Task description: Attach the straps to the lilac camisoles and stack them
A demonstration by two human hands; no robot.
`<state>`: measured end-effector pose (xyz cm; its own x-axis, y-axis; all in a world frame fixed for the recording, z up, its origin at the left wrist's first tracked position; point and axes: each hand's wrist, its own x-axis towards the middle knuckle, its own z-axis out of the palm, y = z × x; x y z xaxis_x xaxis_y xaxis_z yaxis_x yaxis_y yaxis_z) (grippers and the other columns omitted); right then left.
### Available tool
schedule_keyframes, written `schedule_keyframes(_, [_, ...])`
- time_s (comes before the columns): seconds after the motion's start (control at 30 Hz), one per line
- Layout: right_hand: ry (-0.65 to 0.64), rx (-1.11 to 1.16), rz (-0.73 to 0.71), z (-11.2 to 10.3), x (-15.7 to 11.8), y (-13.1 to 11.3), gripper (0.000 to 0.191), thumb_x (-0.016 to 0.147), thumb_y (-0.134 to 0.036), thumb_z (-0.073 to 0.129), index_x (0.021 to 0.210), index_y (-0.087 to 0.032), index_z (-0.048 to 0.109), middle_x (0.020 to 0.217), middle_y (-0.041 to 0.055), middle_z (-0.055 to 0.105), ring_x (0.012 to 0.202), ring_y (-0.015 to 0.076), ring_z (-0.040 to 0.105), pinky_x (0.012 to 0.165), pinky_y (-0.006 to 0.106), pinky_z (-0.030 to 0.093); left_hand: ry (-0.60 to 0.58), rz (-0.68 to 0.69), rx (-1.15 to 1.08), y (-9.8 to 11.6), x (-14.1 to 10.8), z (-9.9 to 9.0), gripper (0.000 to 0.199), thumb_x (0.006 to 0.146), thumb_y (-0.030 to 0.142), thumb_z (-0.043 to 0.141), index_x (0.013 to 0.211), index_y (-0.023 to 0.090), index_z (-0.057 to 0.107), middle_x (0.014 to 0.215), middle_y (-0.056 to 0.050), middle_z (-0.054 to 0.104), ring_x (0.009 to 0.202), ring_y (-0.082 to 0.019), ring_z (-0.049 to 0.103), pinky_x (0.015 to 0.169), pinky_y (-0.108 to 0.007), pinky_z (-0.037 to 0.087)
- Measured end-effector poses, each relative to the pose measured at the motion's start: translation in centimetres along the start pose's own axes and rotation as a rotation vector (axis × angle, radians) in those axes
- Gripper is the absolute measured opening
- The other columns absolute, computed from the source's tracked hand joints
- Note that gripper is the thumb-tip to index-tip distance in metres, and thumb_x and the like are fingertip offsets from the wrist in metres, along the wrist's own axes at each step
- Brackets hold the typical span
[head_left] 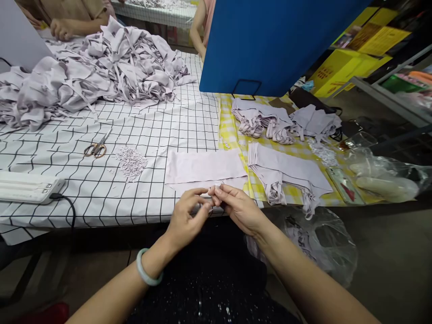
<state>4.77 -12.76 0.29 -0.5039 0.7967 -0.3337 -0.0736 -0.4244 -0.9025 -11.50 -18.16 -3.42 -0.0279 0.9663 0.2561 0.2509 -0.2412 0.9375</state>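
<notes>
My right hand point(238, 207) pinches a small white piece point(218, 185) between thumb and fingertips; its exact kind is too small to make out. Close against those fingertips is my left hand point(191, 213), its fingers curved and a gap showing between thumb and index finger. I see nothing held in it. Both hands are over the table's front edge, just before a flat pale lilac cloth piece point(205, 166). A pile of tiny pale pieces point(131, 163) lies to the left of that cloth, with scissors point(97, 147) beyond it.
A large heap of lilac cloth point(128, 67) covers the back left. Stacked cloth pieces point(286, 166) and a phone point(344, 185) lie at right, near clear plastic bags point(388, 180). A blue panel point(270, 45) stands behind; a white power bank point(30, 186) is at left. Other people's arms show behind.
</notes>
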Motion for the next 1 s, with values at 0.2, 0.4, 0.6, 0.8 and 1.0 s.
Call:
schedule_keyframes(0.2, [-0.154,-0.150,0.172,1.8,-1.6,0.8,0.035,0.091,-0.052,0.054,0.077,-0.020,0.057,0.054,-0.0075,0.036,0.048,0.0096,0.034,0.050,0.024,0.035,-0.182,-0.315,-0.291,1.7,1.2,-1.8,0.014,0.091,0.031,0.060,0.087,0.018,0.060,0.069,0.000,0.063,0.065,-0.014,0.062,0.061,-0.028,0.052])
schedule_keyframes(0.4, [-0.014,-0.331,0.059,2.7,-0.2,1.7,0.033,0.092,-0.048,0.051,0.074,-0.020,0.055,0.056,-0.0065,0.038,0.050,0.0088,0.033,0.047,0.022,0.029,-0.069,0.034,0.176,-0.7,2.7,-3.1,0.012,0.094,0.021,0.052,0.085,0.018,0.059,0.084,-0.005,0.062,0.080,-0.017,0.060,0.075,-0.033,0.052])
schedule_keyframes(0.6, [0.121,-0.077,0.239,2.8,4.2,1.6,0.020,0.080,-0.036,0.054,0.070,-0.019,0.059,0.051,-0.0048,0.052,0.040,0.0088,0.042,0.042,0.023,0.043,-0.285,0.237,0.537,-5.7,6.8,-4.7,0.019,0.078,0.003,0.054,0.087,0.017,0.063,0.097,-0.010,0.066,0.092,-0.023,0.062,0.083,-0.040,0.055])
schedule_keyframes(0.8, [0.175,0.004,0.290,3.4,6.2,1.7,0.017,0.076,-0.033,0.055,0.071,-0.018,0.061,0.048,-0.0042,0.054,0.037,0.0086,0.043,0.039,0.023,0.044,-0.205,0.112,0.365,-6.1,7.7,-5.3,0.016,0.083,0.009,0.052,0.081,0.018,0.065,0.092,-0.006,0.072,0.083,-0.016,0.067,0.076,-0.031,0.056])
schedule_keyframes(1.0, [0.246,0.058,0.284,4.1,7.9,1.8,0.014,0.073,-0.029,0.053,0.068,-0.018,0.060,0.046,-0.0039,0.053,0.036,0.0087,0.042,0.038,0.023,0.044,-0.259,-0.055,0.248,-5.5,8.6,-6.0,0.016,0.083,0.015,0.052,0.076,0.019,0.067,0.088,-0.004,0.073,0.080,-0.015,0.067,0.074,-0.030,0.054])
